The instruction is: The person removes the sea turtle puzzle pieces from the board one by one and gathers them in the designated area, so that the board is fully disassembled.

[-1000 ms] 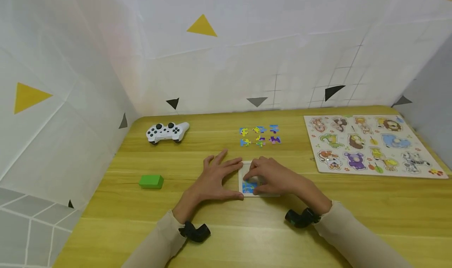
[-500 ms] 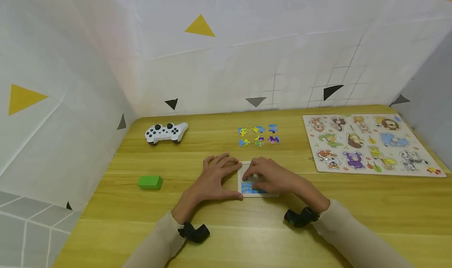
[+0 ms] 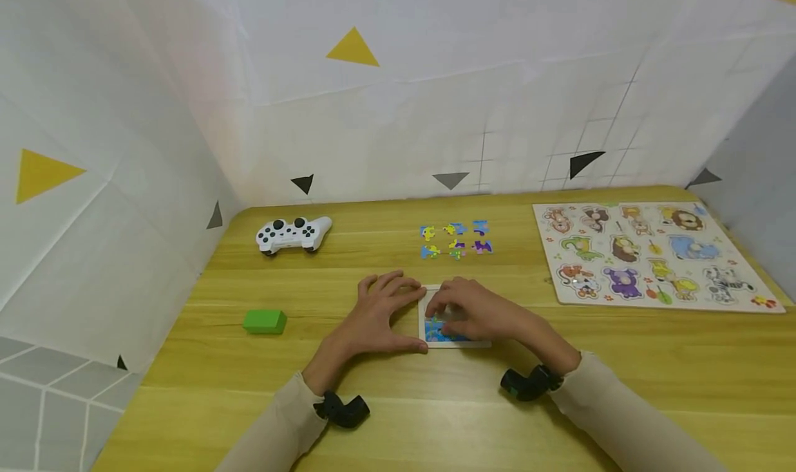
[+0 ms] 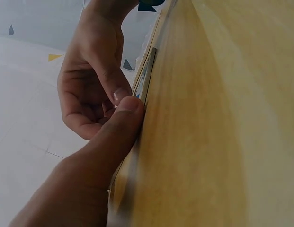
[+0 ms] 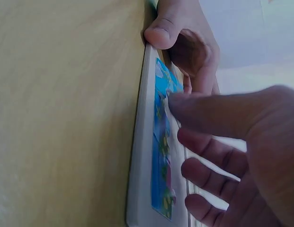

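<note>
A small pale puzzle tray [image 3: 421, 313] lies flat on the table, with blue picture pieces along its near side. My left hand [image 3: 381, 314] spans the tray's left side, its thumb at the near corner and a forefinger at the far corner. Over the tray, my right hand [image 3: 475, 309] bends its thumb and forefinger around a small puzzle piece [image 3: 435, 318], largely hidden by the fingers. In the right wrist view, the right thumb [image 5: 189, 111] touches a piece's pale edge, beside the printed pieces [image 5: 161, 156]. The right hand covers much of the tray.
Behind the tray lie several loose puzzle pieces [image 3: 457, 240] in two rows. A wooden animal peg puzzle [image 3: 659, 254] lies at the right. At the left are a white game controller [image 3: 292, 235] and a green block [image 3: 264, 321]. White sheeting [image 3: 398, 126] closes off the back.
My right thumb has shifted slightly right, and more of the blue pieces shows beneath it. The left fingers have bent and drawn closer together; the tray stays in place.
</note>
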The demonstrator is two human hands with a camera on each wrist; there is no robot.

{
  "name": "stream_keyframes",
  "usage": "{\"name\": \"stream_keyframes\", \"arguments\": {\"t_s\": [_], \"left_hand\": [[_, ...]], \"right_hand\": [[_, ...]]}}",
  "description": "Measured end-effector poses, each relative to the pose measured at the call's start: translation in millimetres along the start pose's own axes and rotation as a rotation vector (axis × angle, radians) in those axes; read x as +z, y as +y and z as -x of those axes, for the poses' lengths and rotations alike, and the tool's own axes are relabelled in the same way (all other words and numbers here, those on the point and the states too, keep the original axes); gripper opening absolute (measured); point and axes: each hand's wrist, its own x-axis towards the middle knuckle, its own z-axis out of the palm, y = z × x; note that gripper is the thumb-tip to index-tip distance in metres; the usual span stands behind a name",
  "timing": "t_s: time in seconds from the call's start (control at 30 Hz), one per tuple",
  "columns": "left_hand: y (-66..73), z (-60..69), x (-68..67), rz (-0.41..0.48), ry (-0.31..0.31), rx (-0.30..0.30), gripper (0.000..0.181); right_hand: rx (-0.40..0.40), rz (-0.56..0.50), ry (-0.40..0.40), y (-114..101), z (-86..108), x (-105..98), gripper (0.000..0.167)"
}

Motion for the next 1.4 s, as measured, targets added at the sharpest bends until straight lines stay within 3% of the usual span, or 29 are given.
{"name": "stream_keyframes", "arguments": {"t_s": [0.37, 0.77, 0.93, 1.13, 1.4], "left_hand": [[1.5, 0.4, -1.0, 0.011, -0.01, -0.008, 0.093], [0.6, 0.0, -0.1, 0.004, 0.004, 0.001, 0.093], [0.7, -0.2, 0.7, 0.008, -0.005, -0.009, 0.094], [0.9, -0.9, 0.9, -0.004, -0.006, -0.023, 0.095], [0.3, -1.1, 1.3, 0.005, -0.007, -0.011, 0.094]], "right_hand": [[0.01, -0.097, -0.023, -0.9, -0.9, 0.0, 0.018], [0.039, -0.281, -0.019, 5.8, -0.2, -2.6, 0.015], [0.044, -0.304, -0.001, 6.8, 0.7, -5.9, 0.015], [0.116, -0.302, 0.047, 8.9, 1.8, -15.6, 0.016], [0.066, -0.22, 0.159, 25.0, -9.1, -35.9, 0.017]]}}
